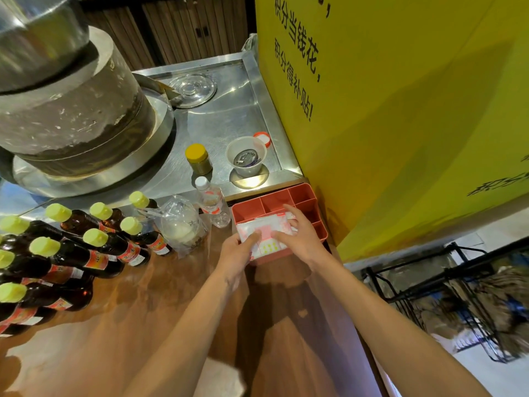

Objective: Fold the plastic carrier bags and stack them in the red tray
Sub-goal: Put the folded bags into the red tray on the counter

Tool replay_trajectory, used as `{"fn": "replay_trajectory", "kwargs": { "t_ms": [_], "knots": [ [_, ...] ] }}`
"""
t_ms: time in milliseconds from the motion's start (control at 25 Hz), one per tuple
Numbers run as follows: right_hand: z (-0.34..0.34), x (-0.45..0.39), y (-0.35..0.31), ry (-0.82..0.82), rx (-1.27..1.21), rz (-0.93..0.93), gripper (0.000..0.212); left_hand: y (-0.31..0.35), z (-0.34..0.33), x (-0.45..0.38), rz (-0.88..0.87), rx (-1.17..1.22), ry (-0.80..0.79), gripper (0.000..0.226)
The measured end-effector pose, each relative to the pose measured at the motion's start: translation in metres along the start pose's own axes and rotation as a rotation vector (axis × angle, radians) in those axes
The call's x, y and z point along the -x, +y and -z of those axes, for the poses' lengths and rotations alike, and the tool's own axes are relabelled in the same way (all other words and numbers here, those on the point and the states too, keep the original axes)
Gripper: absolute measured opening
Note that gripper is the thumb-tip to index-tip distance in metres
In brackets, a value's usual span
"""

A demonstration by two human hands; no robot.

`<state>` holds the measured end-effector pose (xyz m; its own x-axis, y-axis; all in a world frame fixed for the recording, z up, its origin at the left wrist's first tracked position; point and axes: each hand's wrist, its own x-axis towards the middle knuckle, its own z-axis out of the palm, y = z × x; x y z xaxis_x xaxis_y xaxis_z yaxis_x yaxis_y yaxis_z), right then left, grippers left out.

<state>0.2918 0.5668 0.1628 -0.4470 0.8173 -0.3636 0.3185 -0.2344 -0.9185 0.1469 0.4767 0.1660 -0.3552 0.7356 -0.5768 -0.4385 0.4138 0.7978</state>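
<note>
A red tray [252, 209] with several compartments sits at the far right of the wooden counter, against a yellow panel. A folded white plastic bag with pink print [267, 232] lies in its large front compartment. My left hand [237, 252] holds the bag's near left edge, thumb on top. On the bag's right side my right hand [299, 234] presses down, fingers spread over it and reaching toward the tray's dividers.
Several dark sauce bottles with yellow-green caps [94, 239] crowd the counter's left. A clear bagged container [183, 227] and a water bottle [213, 203] stand left of the tray. Behind are a steel surface with a plastic cup [246, 156], a yellow-lidded jar [199, 159] and a stone mill [71, 110]. A yellow panel [400, 110] walls the right.
</note>
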Motion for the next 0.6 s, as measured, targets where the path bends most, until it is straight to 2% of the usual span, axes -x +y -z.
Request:
{"fn": "replay_trajectory", "kwargs": {
  "t_ms": [160,280,360,440,520,600],
  "knots": [
    [0.005,-0.019,0.006,0.097,-0.032,-0.013,0.066,0.004,0.005,-0.003,-0.118,-0.063,0.045,0.030],
    [0.004,-0.028,0.011,0.101,0.072,0.004,0.062,-0.002,0.019,-0.006,-0.197,-0.319,0.095,0.039],
    [0.000,-0.029,0.011,0.060,0.255,0.051,0.062,-0.011,0.027,-0.007,-0.278,-0.568,0.105,0.038],
    [-0.004,-0.026,0.015,0.023,0.516,0.127,0.063,-0.018,0.032,-0.006,-0.387,-0.826,0.048,0.041],
    [-0.007,-0.020,0.018,0.053,0.754,0.247,0.060,-0.024,0.035,-0.006,-0.483,-1.071,-0.006,0.050],
    [-0.010,-0.012,0.023,0.015,0.922,0.394,0.055,-0.025,0.037,-0.005,-0.546,-1.202,-0.017,0.056]
  ]
}}
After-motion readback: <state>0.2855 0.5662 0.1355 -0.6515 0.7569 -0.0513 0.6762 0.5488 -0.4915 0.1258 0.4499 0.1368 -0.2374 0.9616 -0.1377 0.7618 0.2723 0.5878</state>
